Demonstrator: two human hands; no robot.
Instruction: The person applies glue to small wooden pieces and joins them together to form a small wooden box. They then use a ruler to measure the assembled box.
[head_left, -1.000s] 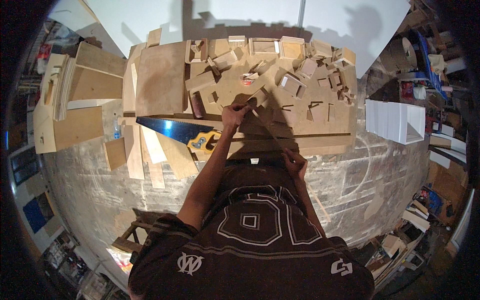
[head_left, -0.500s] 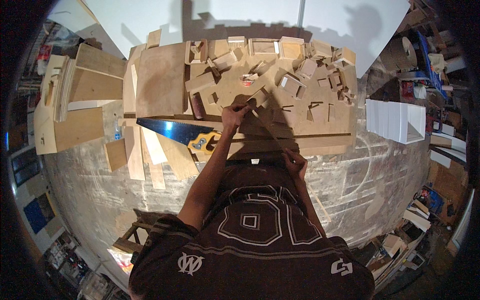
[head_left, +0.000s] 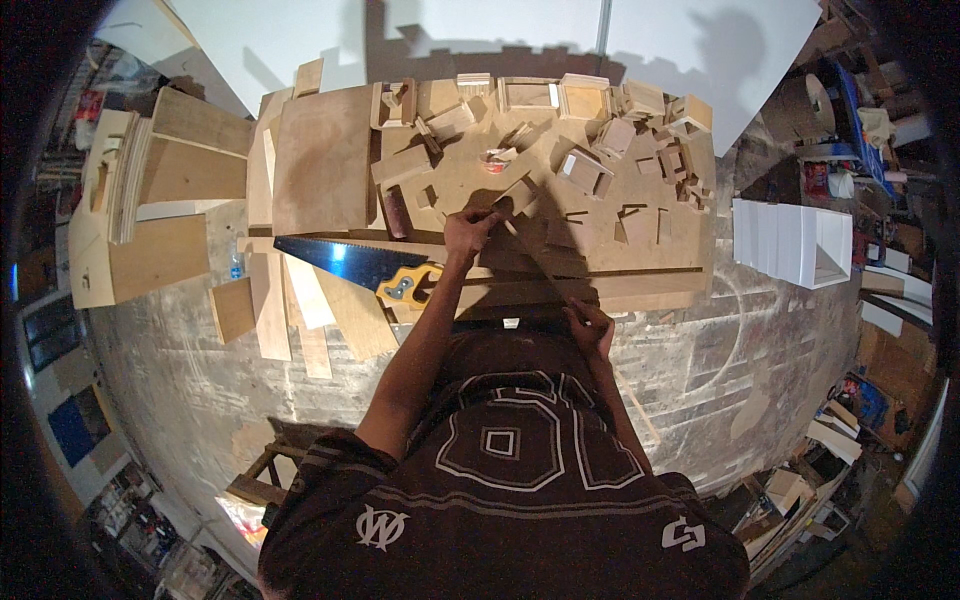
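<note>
A thin wooden strip [head_left: 533, 256] slants between my two hands over the near part of the wooden worktable [head_left: 640, 292]. My left hand [head_left: 468, 230] pinches its far end, fingers closed. Lower and to the right, my right hand [head_left: 592, 328] is closed around the nearer part of the strip, close to my body. A pale length shows past my right forearm; I cannot tell if it belongs to the same strip. Left of my left forearm lies a handsaw [head_left: 350, 268] with a blue-reflecting blade and yellow handle. My shadow darkens the wood between the hands.
Small wooden boxes [head_left: 588, 172] and offcuts cover the table's far and right parts. A large plywood panel [head_left: 322, 160] lies at left, with boards [head_left: 355, 318] jutting over the near edge. A white box unit [head_left: 792, 242] stands on the floor at right, stacked panels [head_left: 160, 250] at left.
</note>
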